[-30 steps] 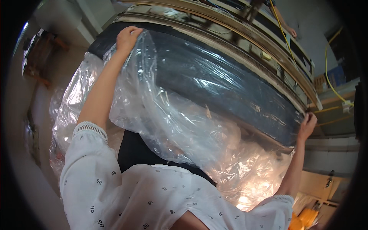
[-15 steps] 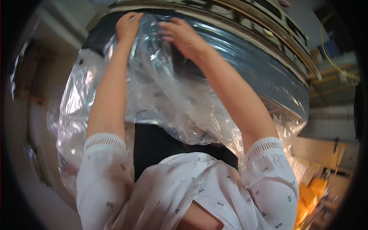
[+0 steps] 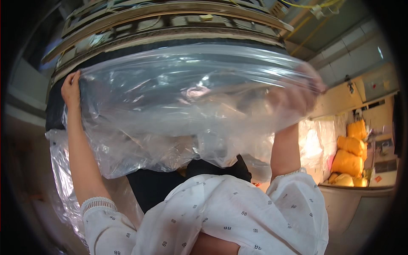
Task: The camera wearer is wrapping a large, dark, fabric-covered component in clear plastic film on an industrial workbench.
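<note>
A large sheet of clear plastic film [image 3: 170,102] is stretched across in front of me, over a dark covered surface [image 3: 55,110]. At its far left corner my left hand [image 3: 71,90] is closed, pinching the film's edge between thumb and fingers. On the right side, my right hand [image 3: 297,91] is seen partly through the film, blurred by motion. Taut folds run to its fingers, but their grip cannot be made out. The film's near part hangs in loose wrinkles towards my body.
Beyond the surface runs a long wooden rail [image 3: 170,12] with slatted framework and a small yellow piece [image 3: 206,17]. Stuffed orange bags [image 3: 349,159] are piled at the right. A yellow cable [image 3: 312,5] hangs at the upper right. More crumpled film [image 3: 63,187] drapes at the lower left.
My hands were close together at the far left on bunched film. Now they are wide apart, the right one moved far right, with film spread between them. My view has turned right.
</note>
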Motion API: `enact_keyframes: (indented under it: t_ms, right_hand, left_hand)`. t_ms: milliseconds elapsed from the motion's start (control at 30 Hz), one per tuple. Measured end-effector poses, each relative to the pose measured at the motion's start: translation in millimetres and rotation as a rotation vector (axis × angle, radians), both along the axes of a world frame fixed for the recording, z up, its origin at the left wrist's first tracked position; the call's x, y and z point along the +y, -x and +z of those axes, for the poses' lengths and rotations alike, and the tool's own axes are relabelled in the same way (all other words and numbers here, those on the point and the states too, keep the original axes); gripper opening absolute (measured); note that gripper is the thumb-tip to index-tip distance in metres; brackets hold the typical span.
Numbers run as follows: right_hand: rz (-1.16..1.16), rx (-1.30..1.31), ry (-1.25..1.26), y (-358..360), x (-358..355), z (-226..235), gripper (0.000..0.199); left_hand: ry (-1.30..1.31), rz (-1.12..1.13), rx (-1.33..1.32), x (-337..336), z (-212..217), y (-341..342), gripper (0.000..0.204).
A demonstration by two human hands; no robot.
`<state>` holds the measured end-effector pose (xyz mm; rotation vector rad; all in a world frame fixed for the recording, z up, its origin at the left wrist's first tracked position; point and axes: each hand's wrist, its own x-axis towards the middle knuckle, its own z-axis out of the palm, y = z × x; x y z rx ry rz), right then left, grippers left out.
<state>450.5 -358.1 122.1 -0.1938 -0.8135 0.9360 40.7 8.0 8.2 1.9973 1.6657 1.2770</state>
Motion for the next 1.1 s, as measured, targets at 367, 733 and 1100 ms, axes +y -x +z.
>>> enact_keyframes:
  t_ms: [367, 733, 1100]
  right_hand:
    - [-0.406, -0.051, 0.109, -212, -103, 33, 0.053]
    - [-1.209, -1.112, 1.067, -202, -83, -114, 0.018]
    - [-1.235, -1.881, 0.895, -221, 35, -102, 0.034]
  left_hand:
    - [-0.091, -0.003, 0.153, 6, -2, 6, 0.034]
    - [-0.048, 0.049, 0.333, -26, -8, 81, 0.029]
    - [-0.165, 0.092, 0.158, -38, 4, 107, 0.027]
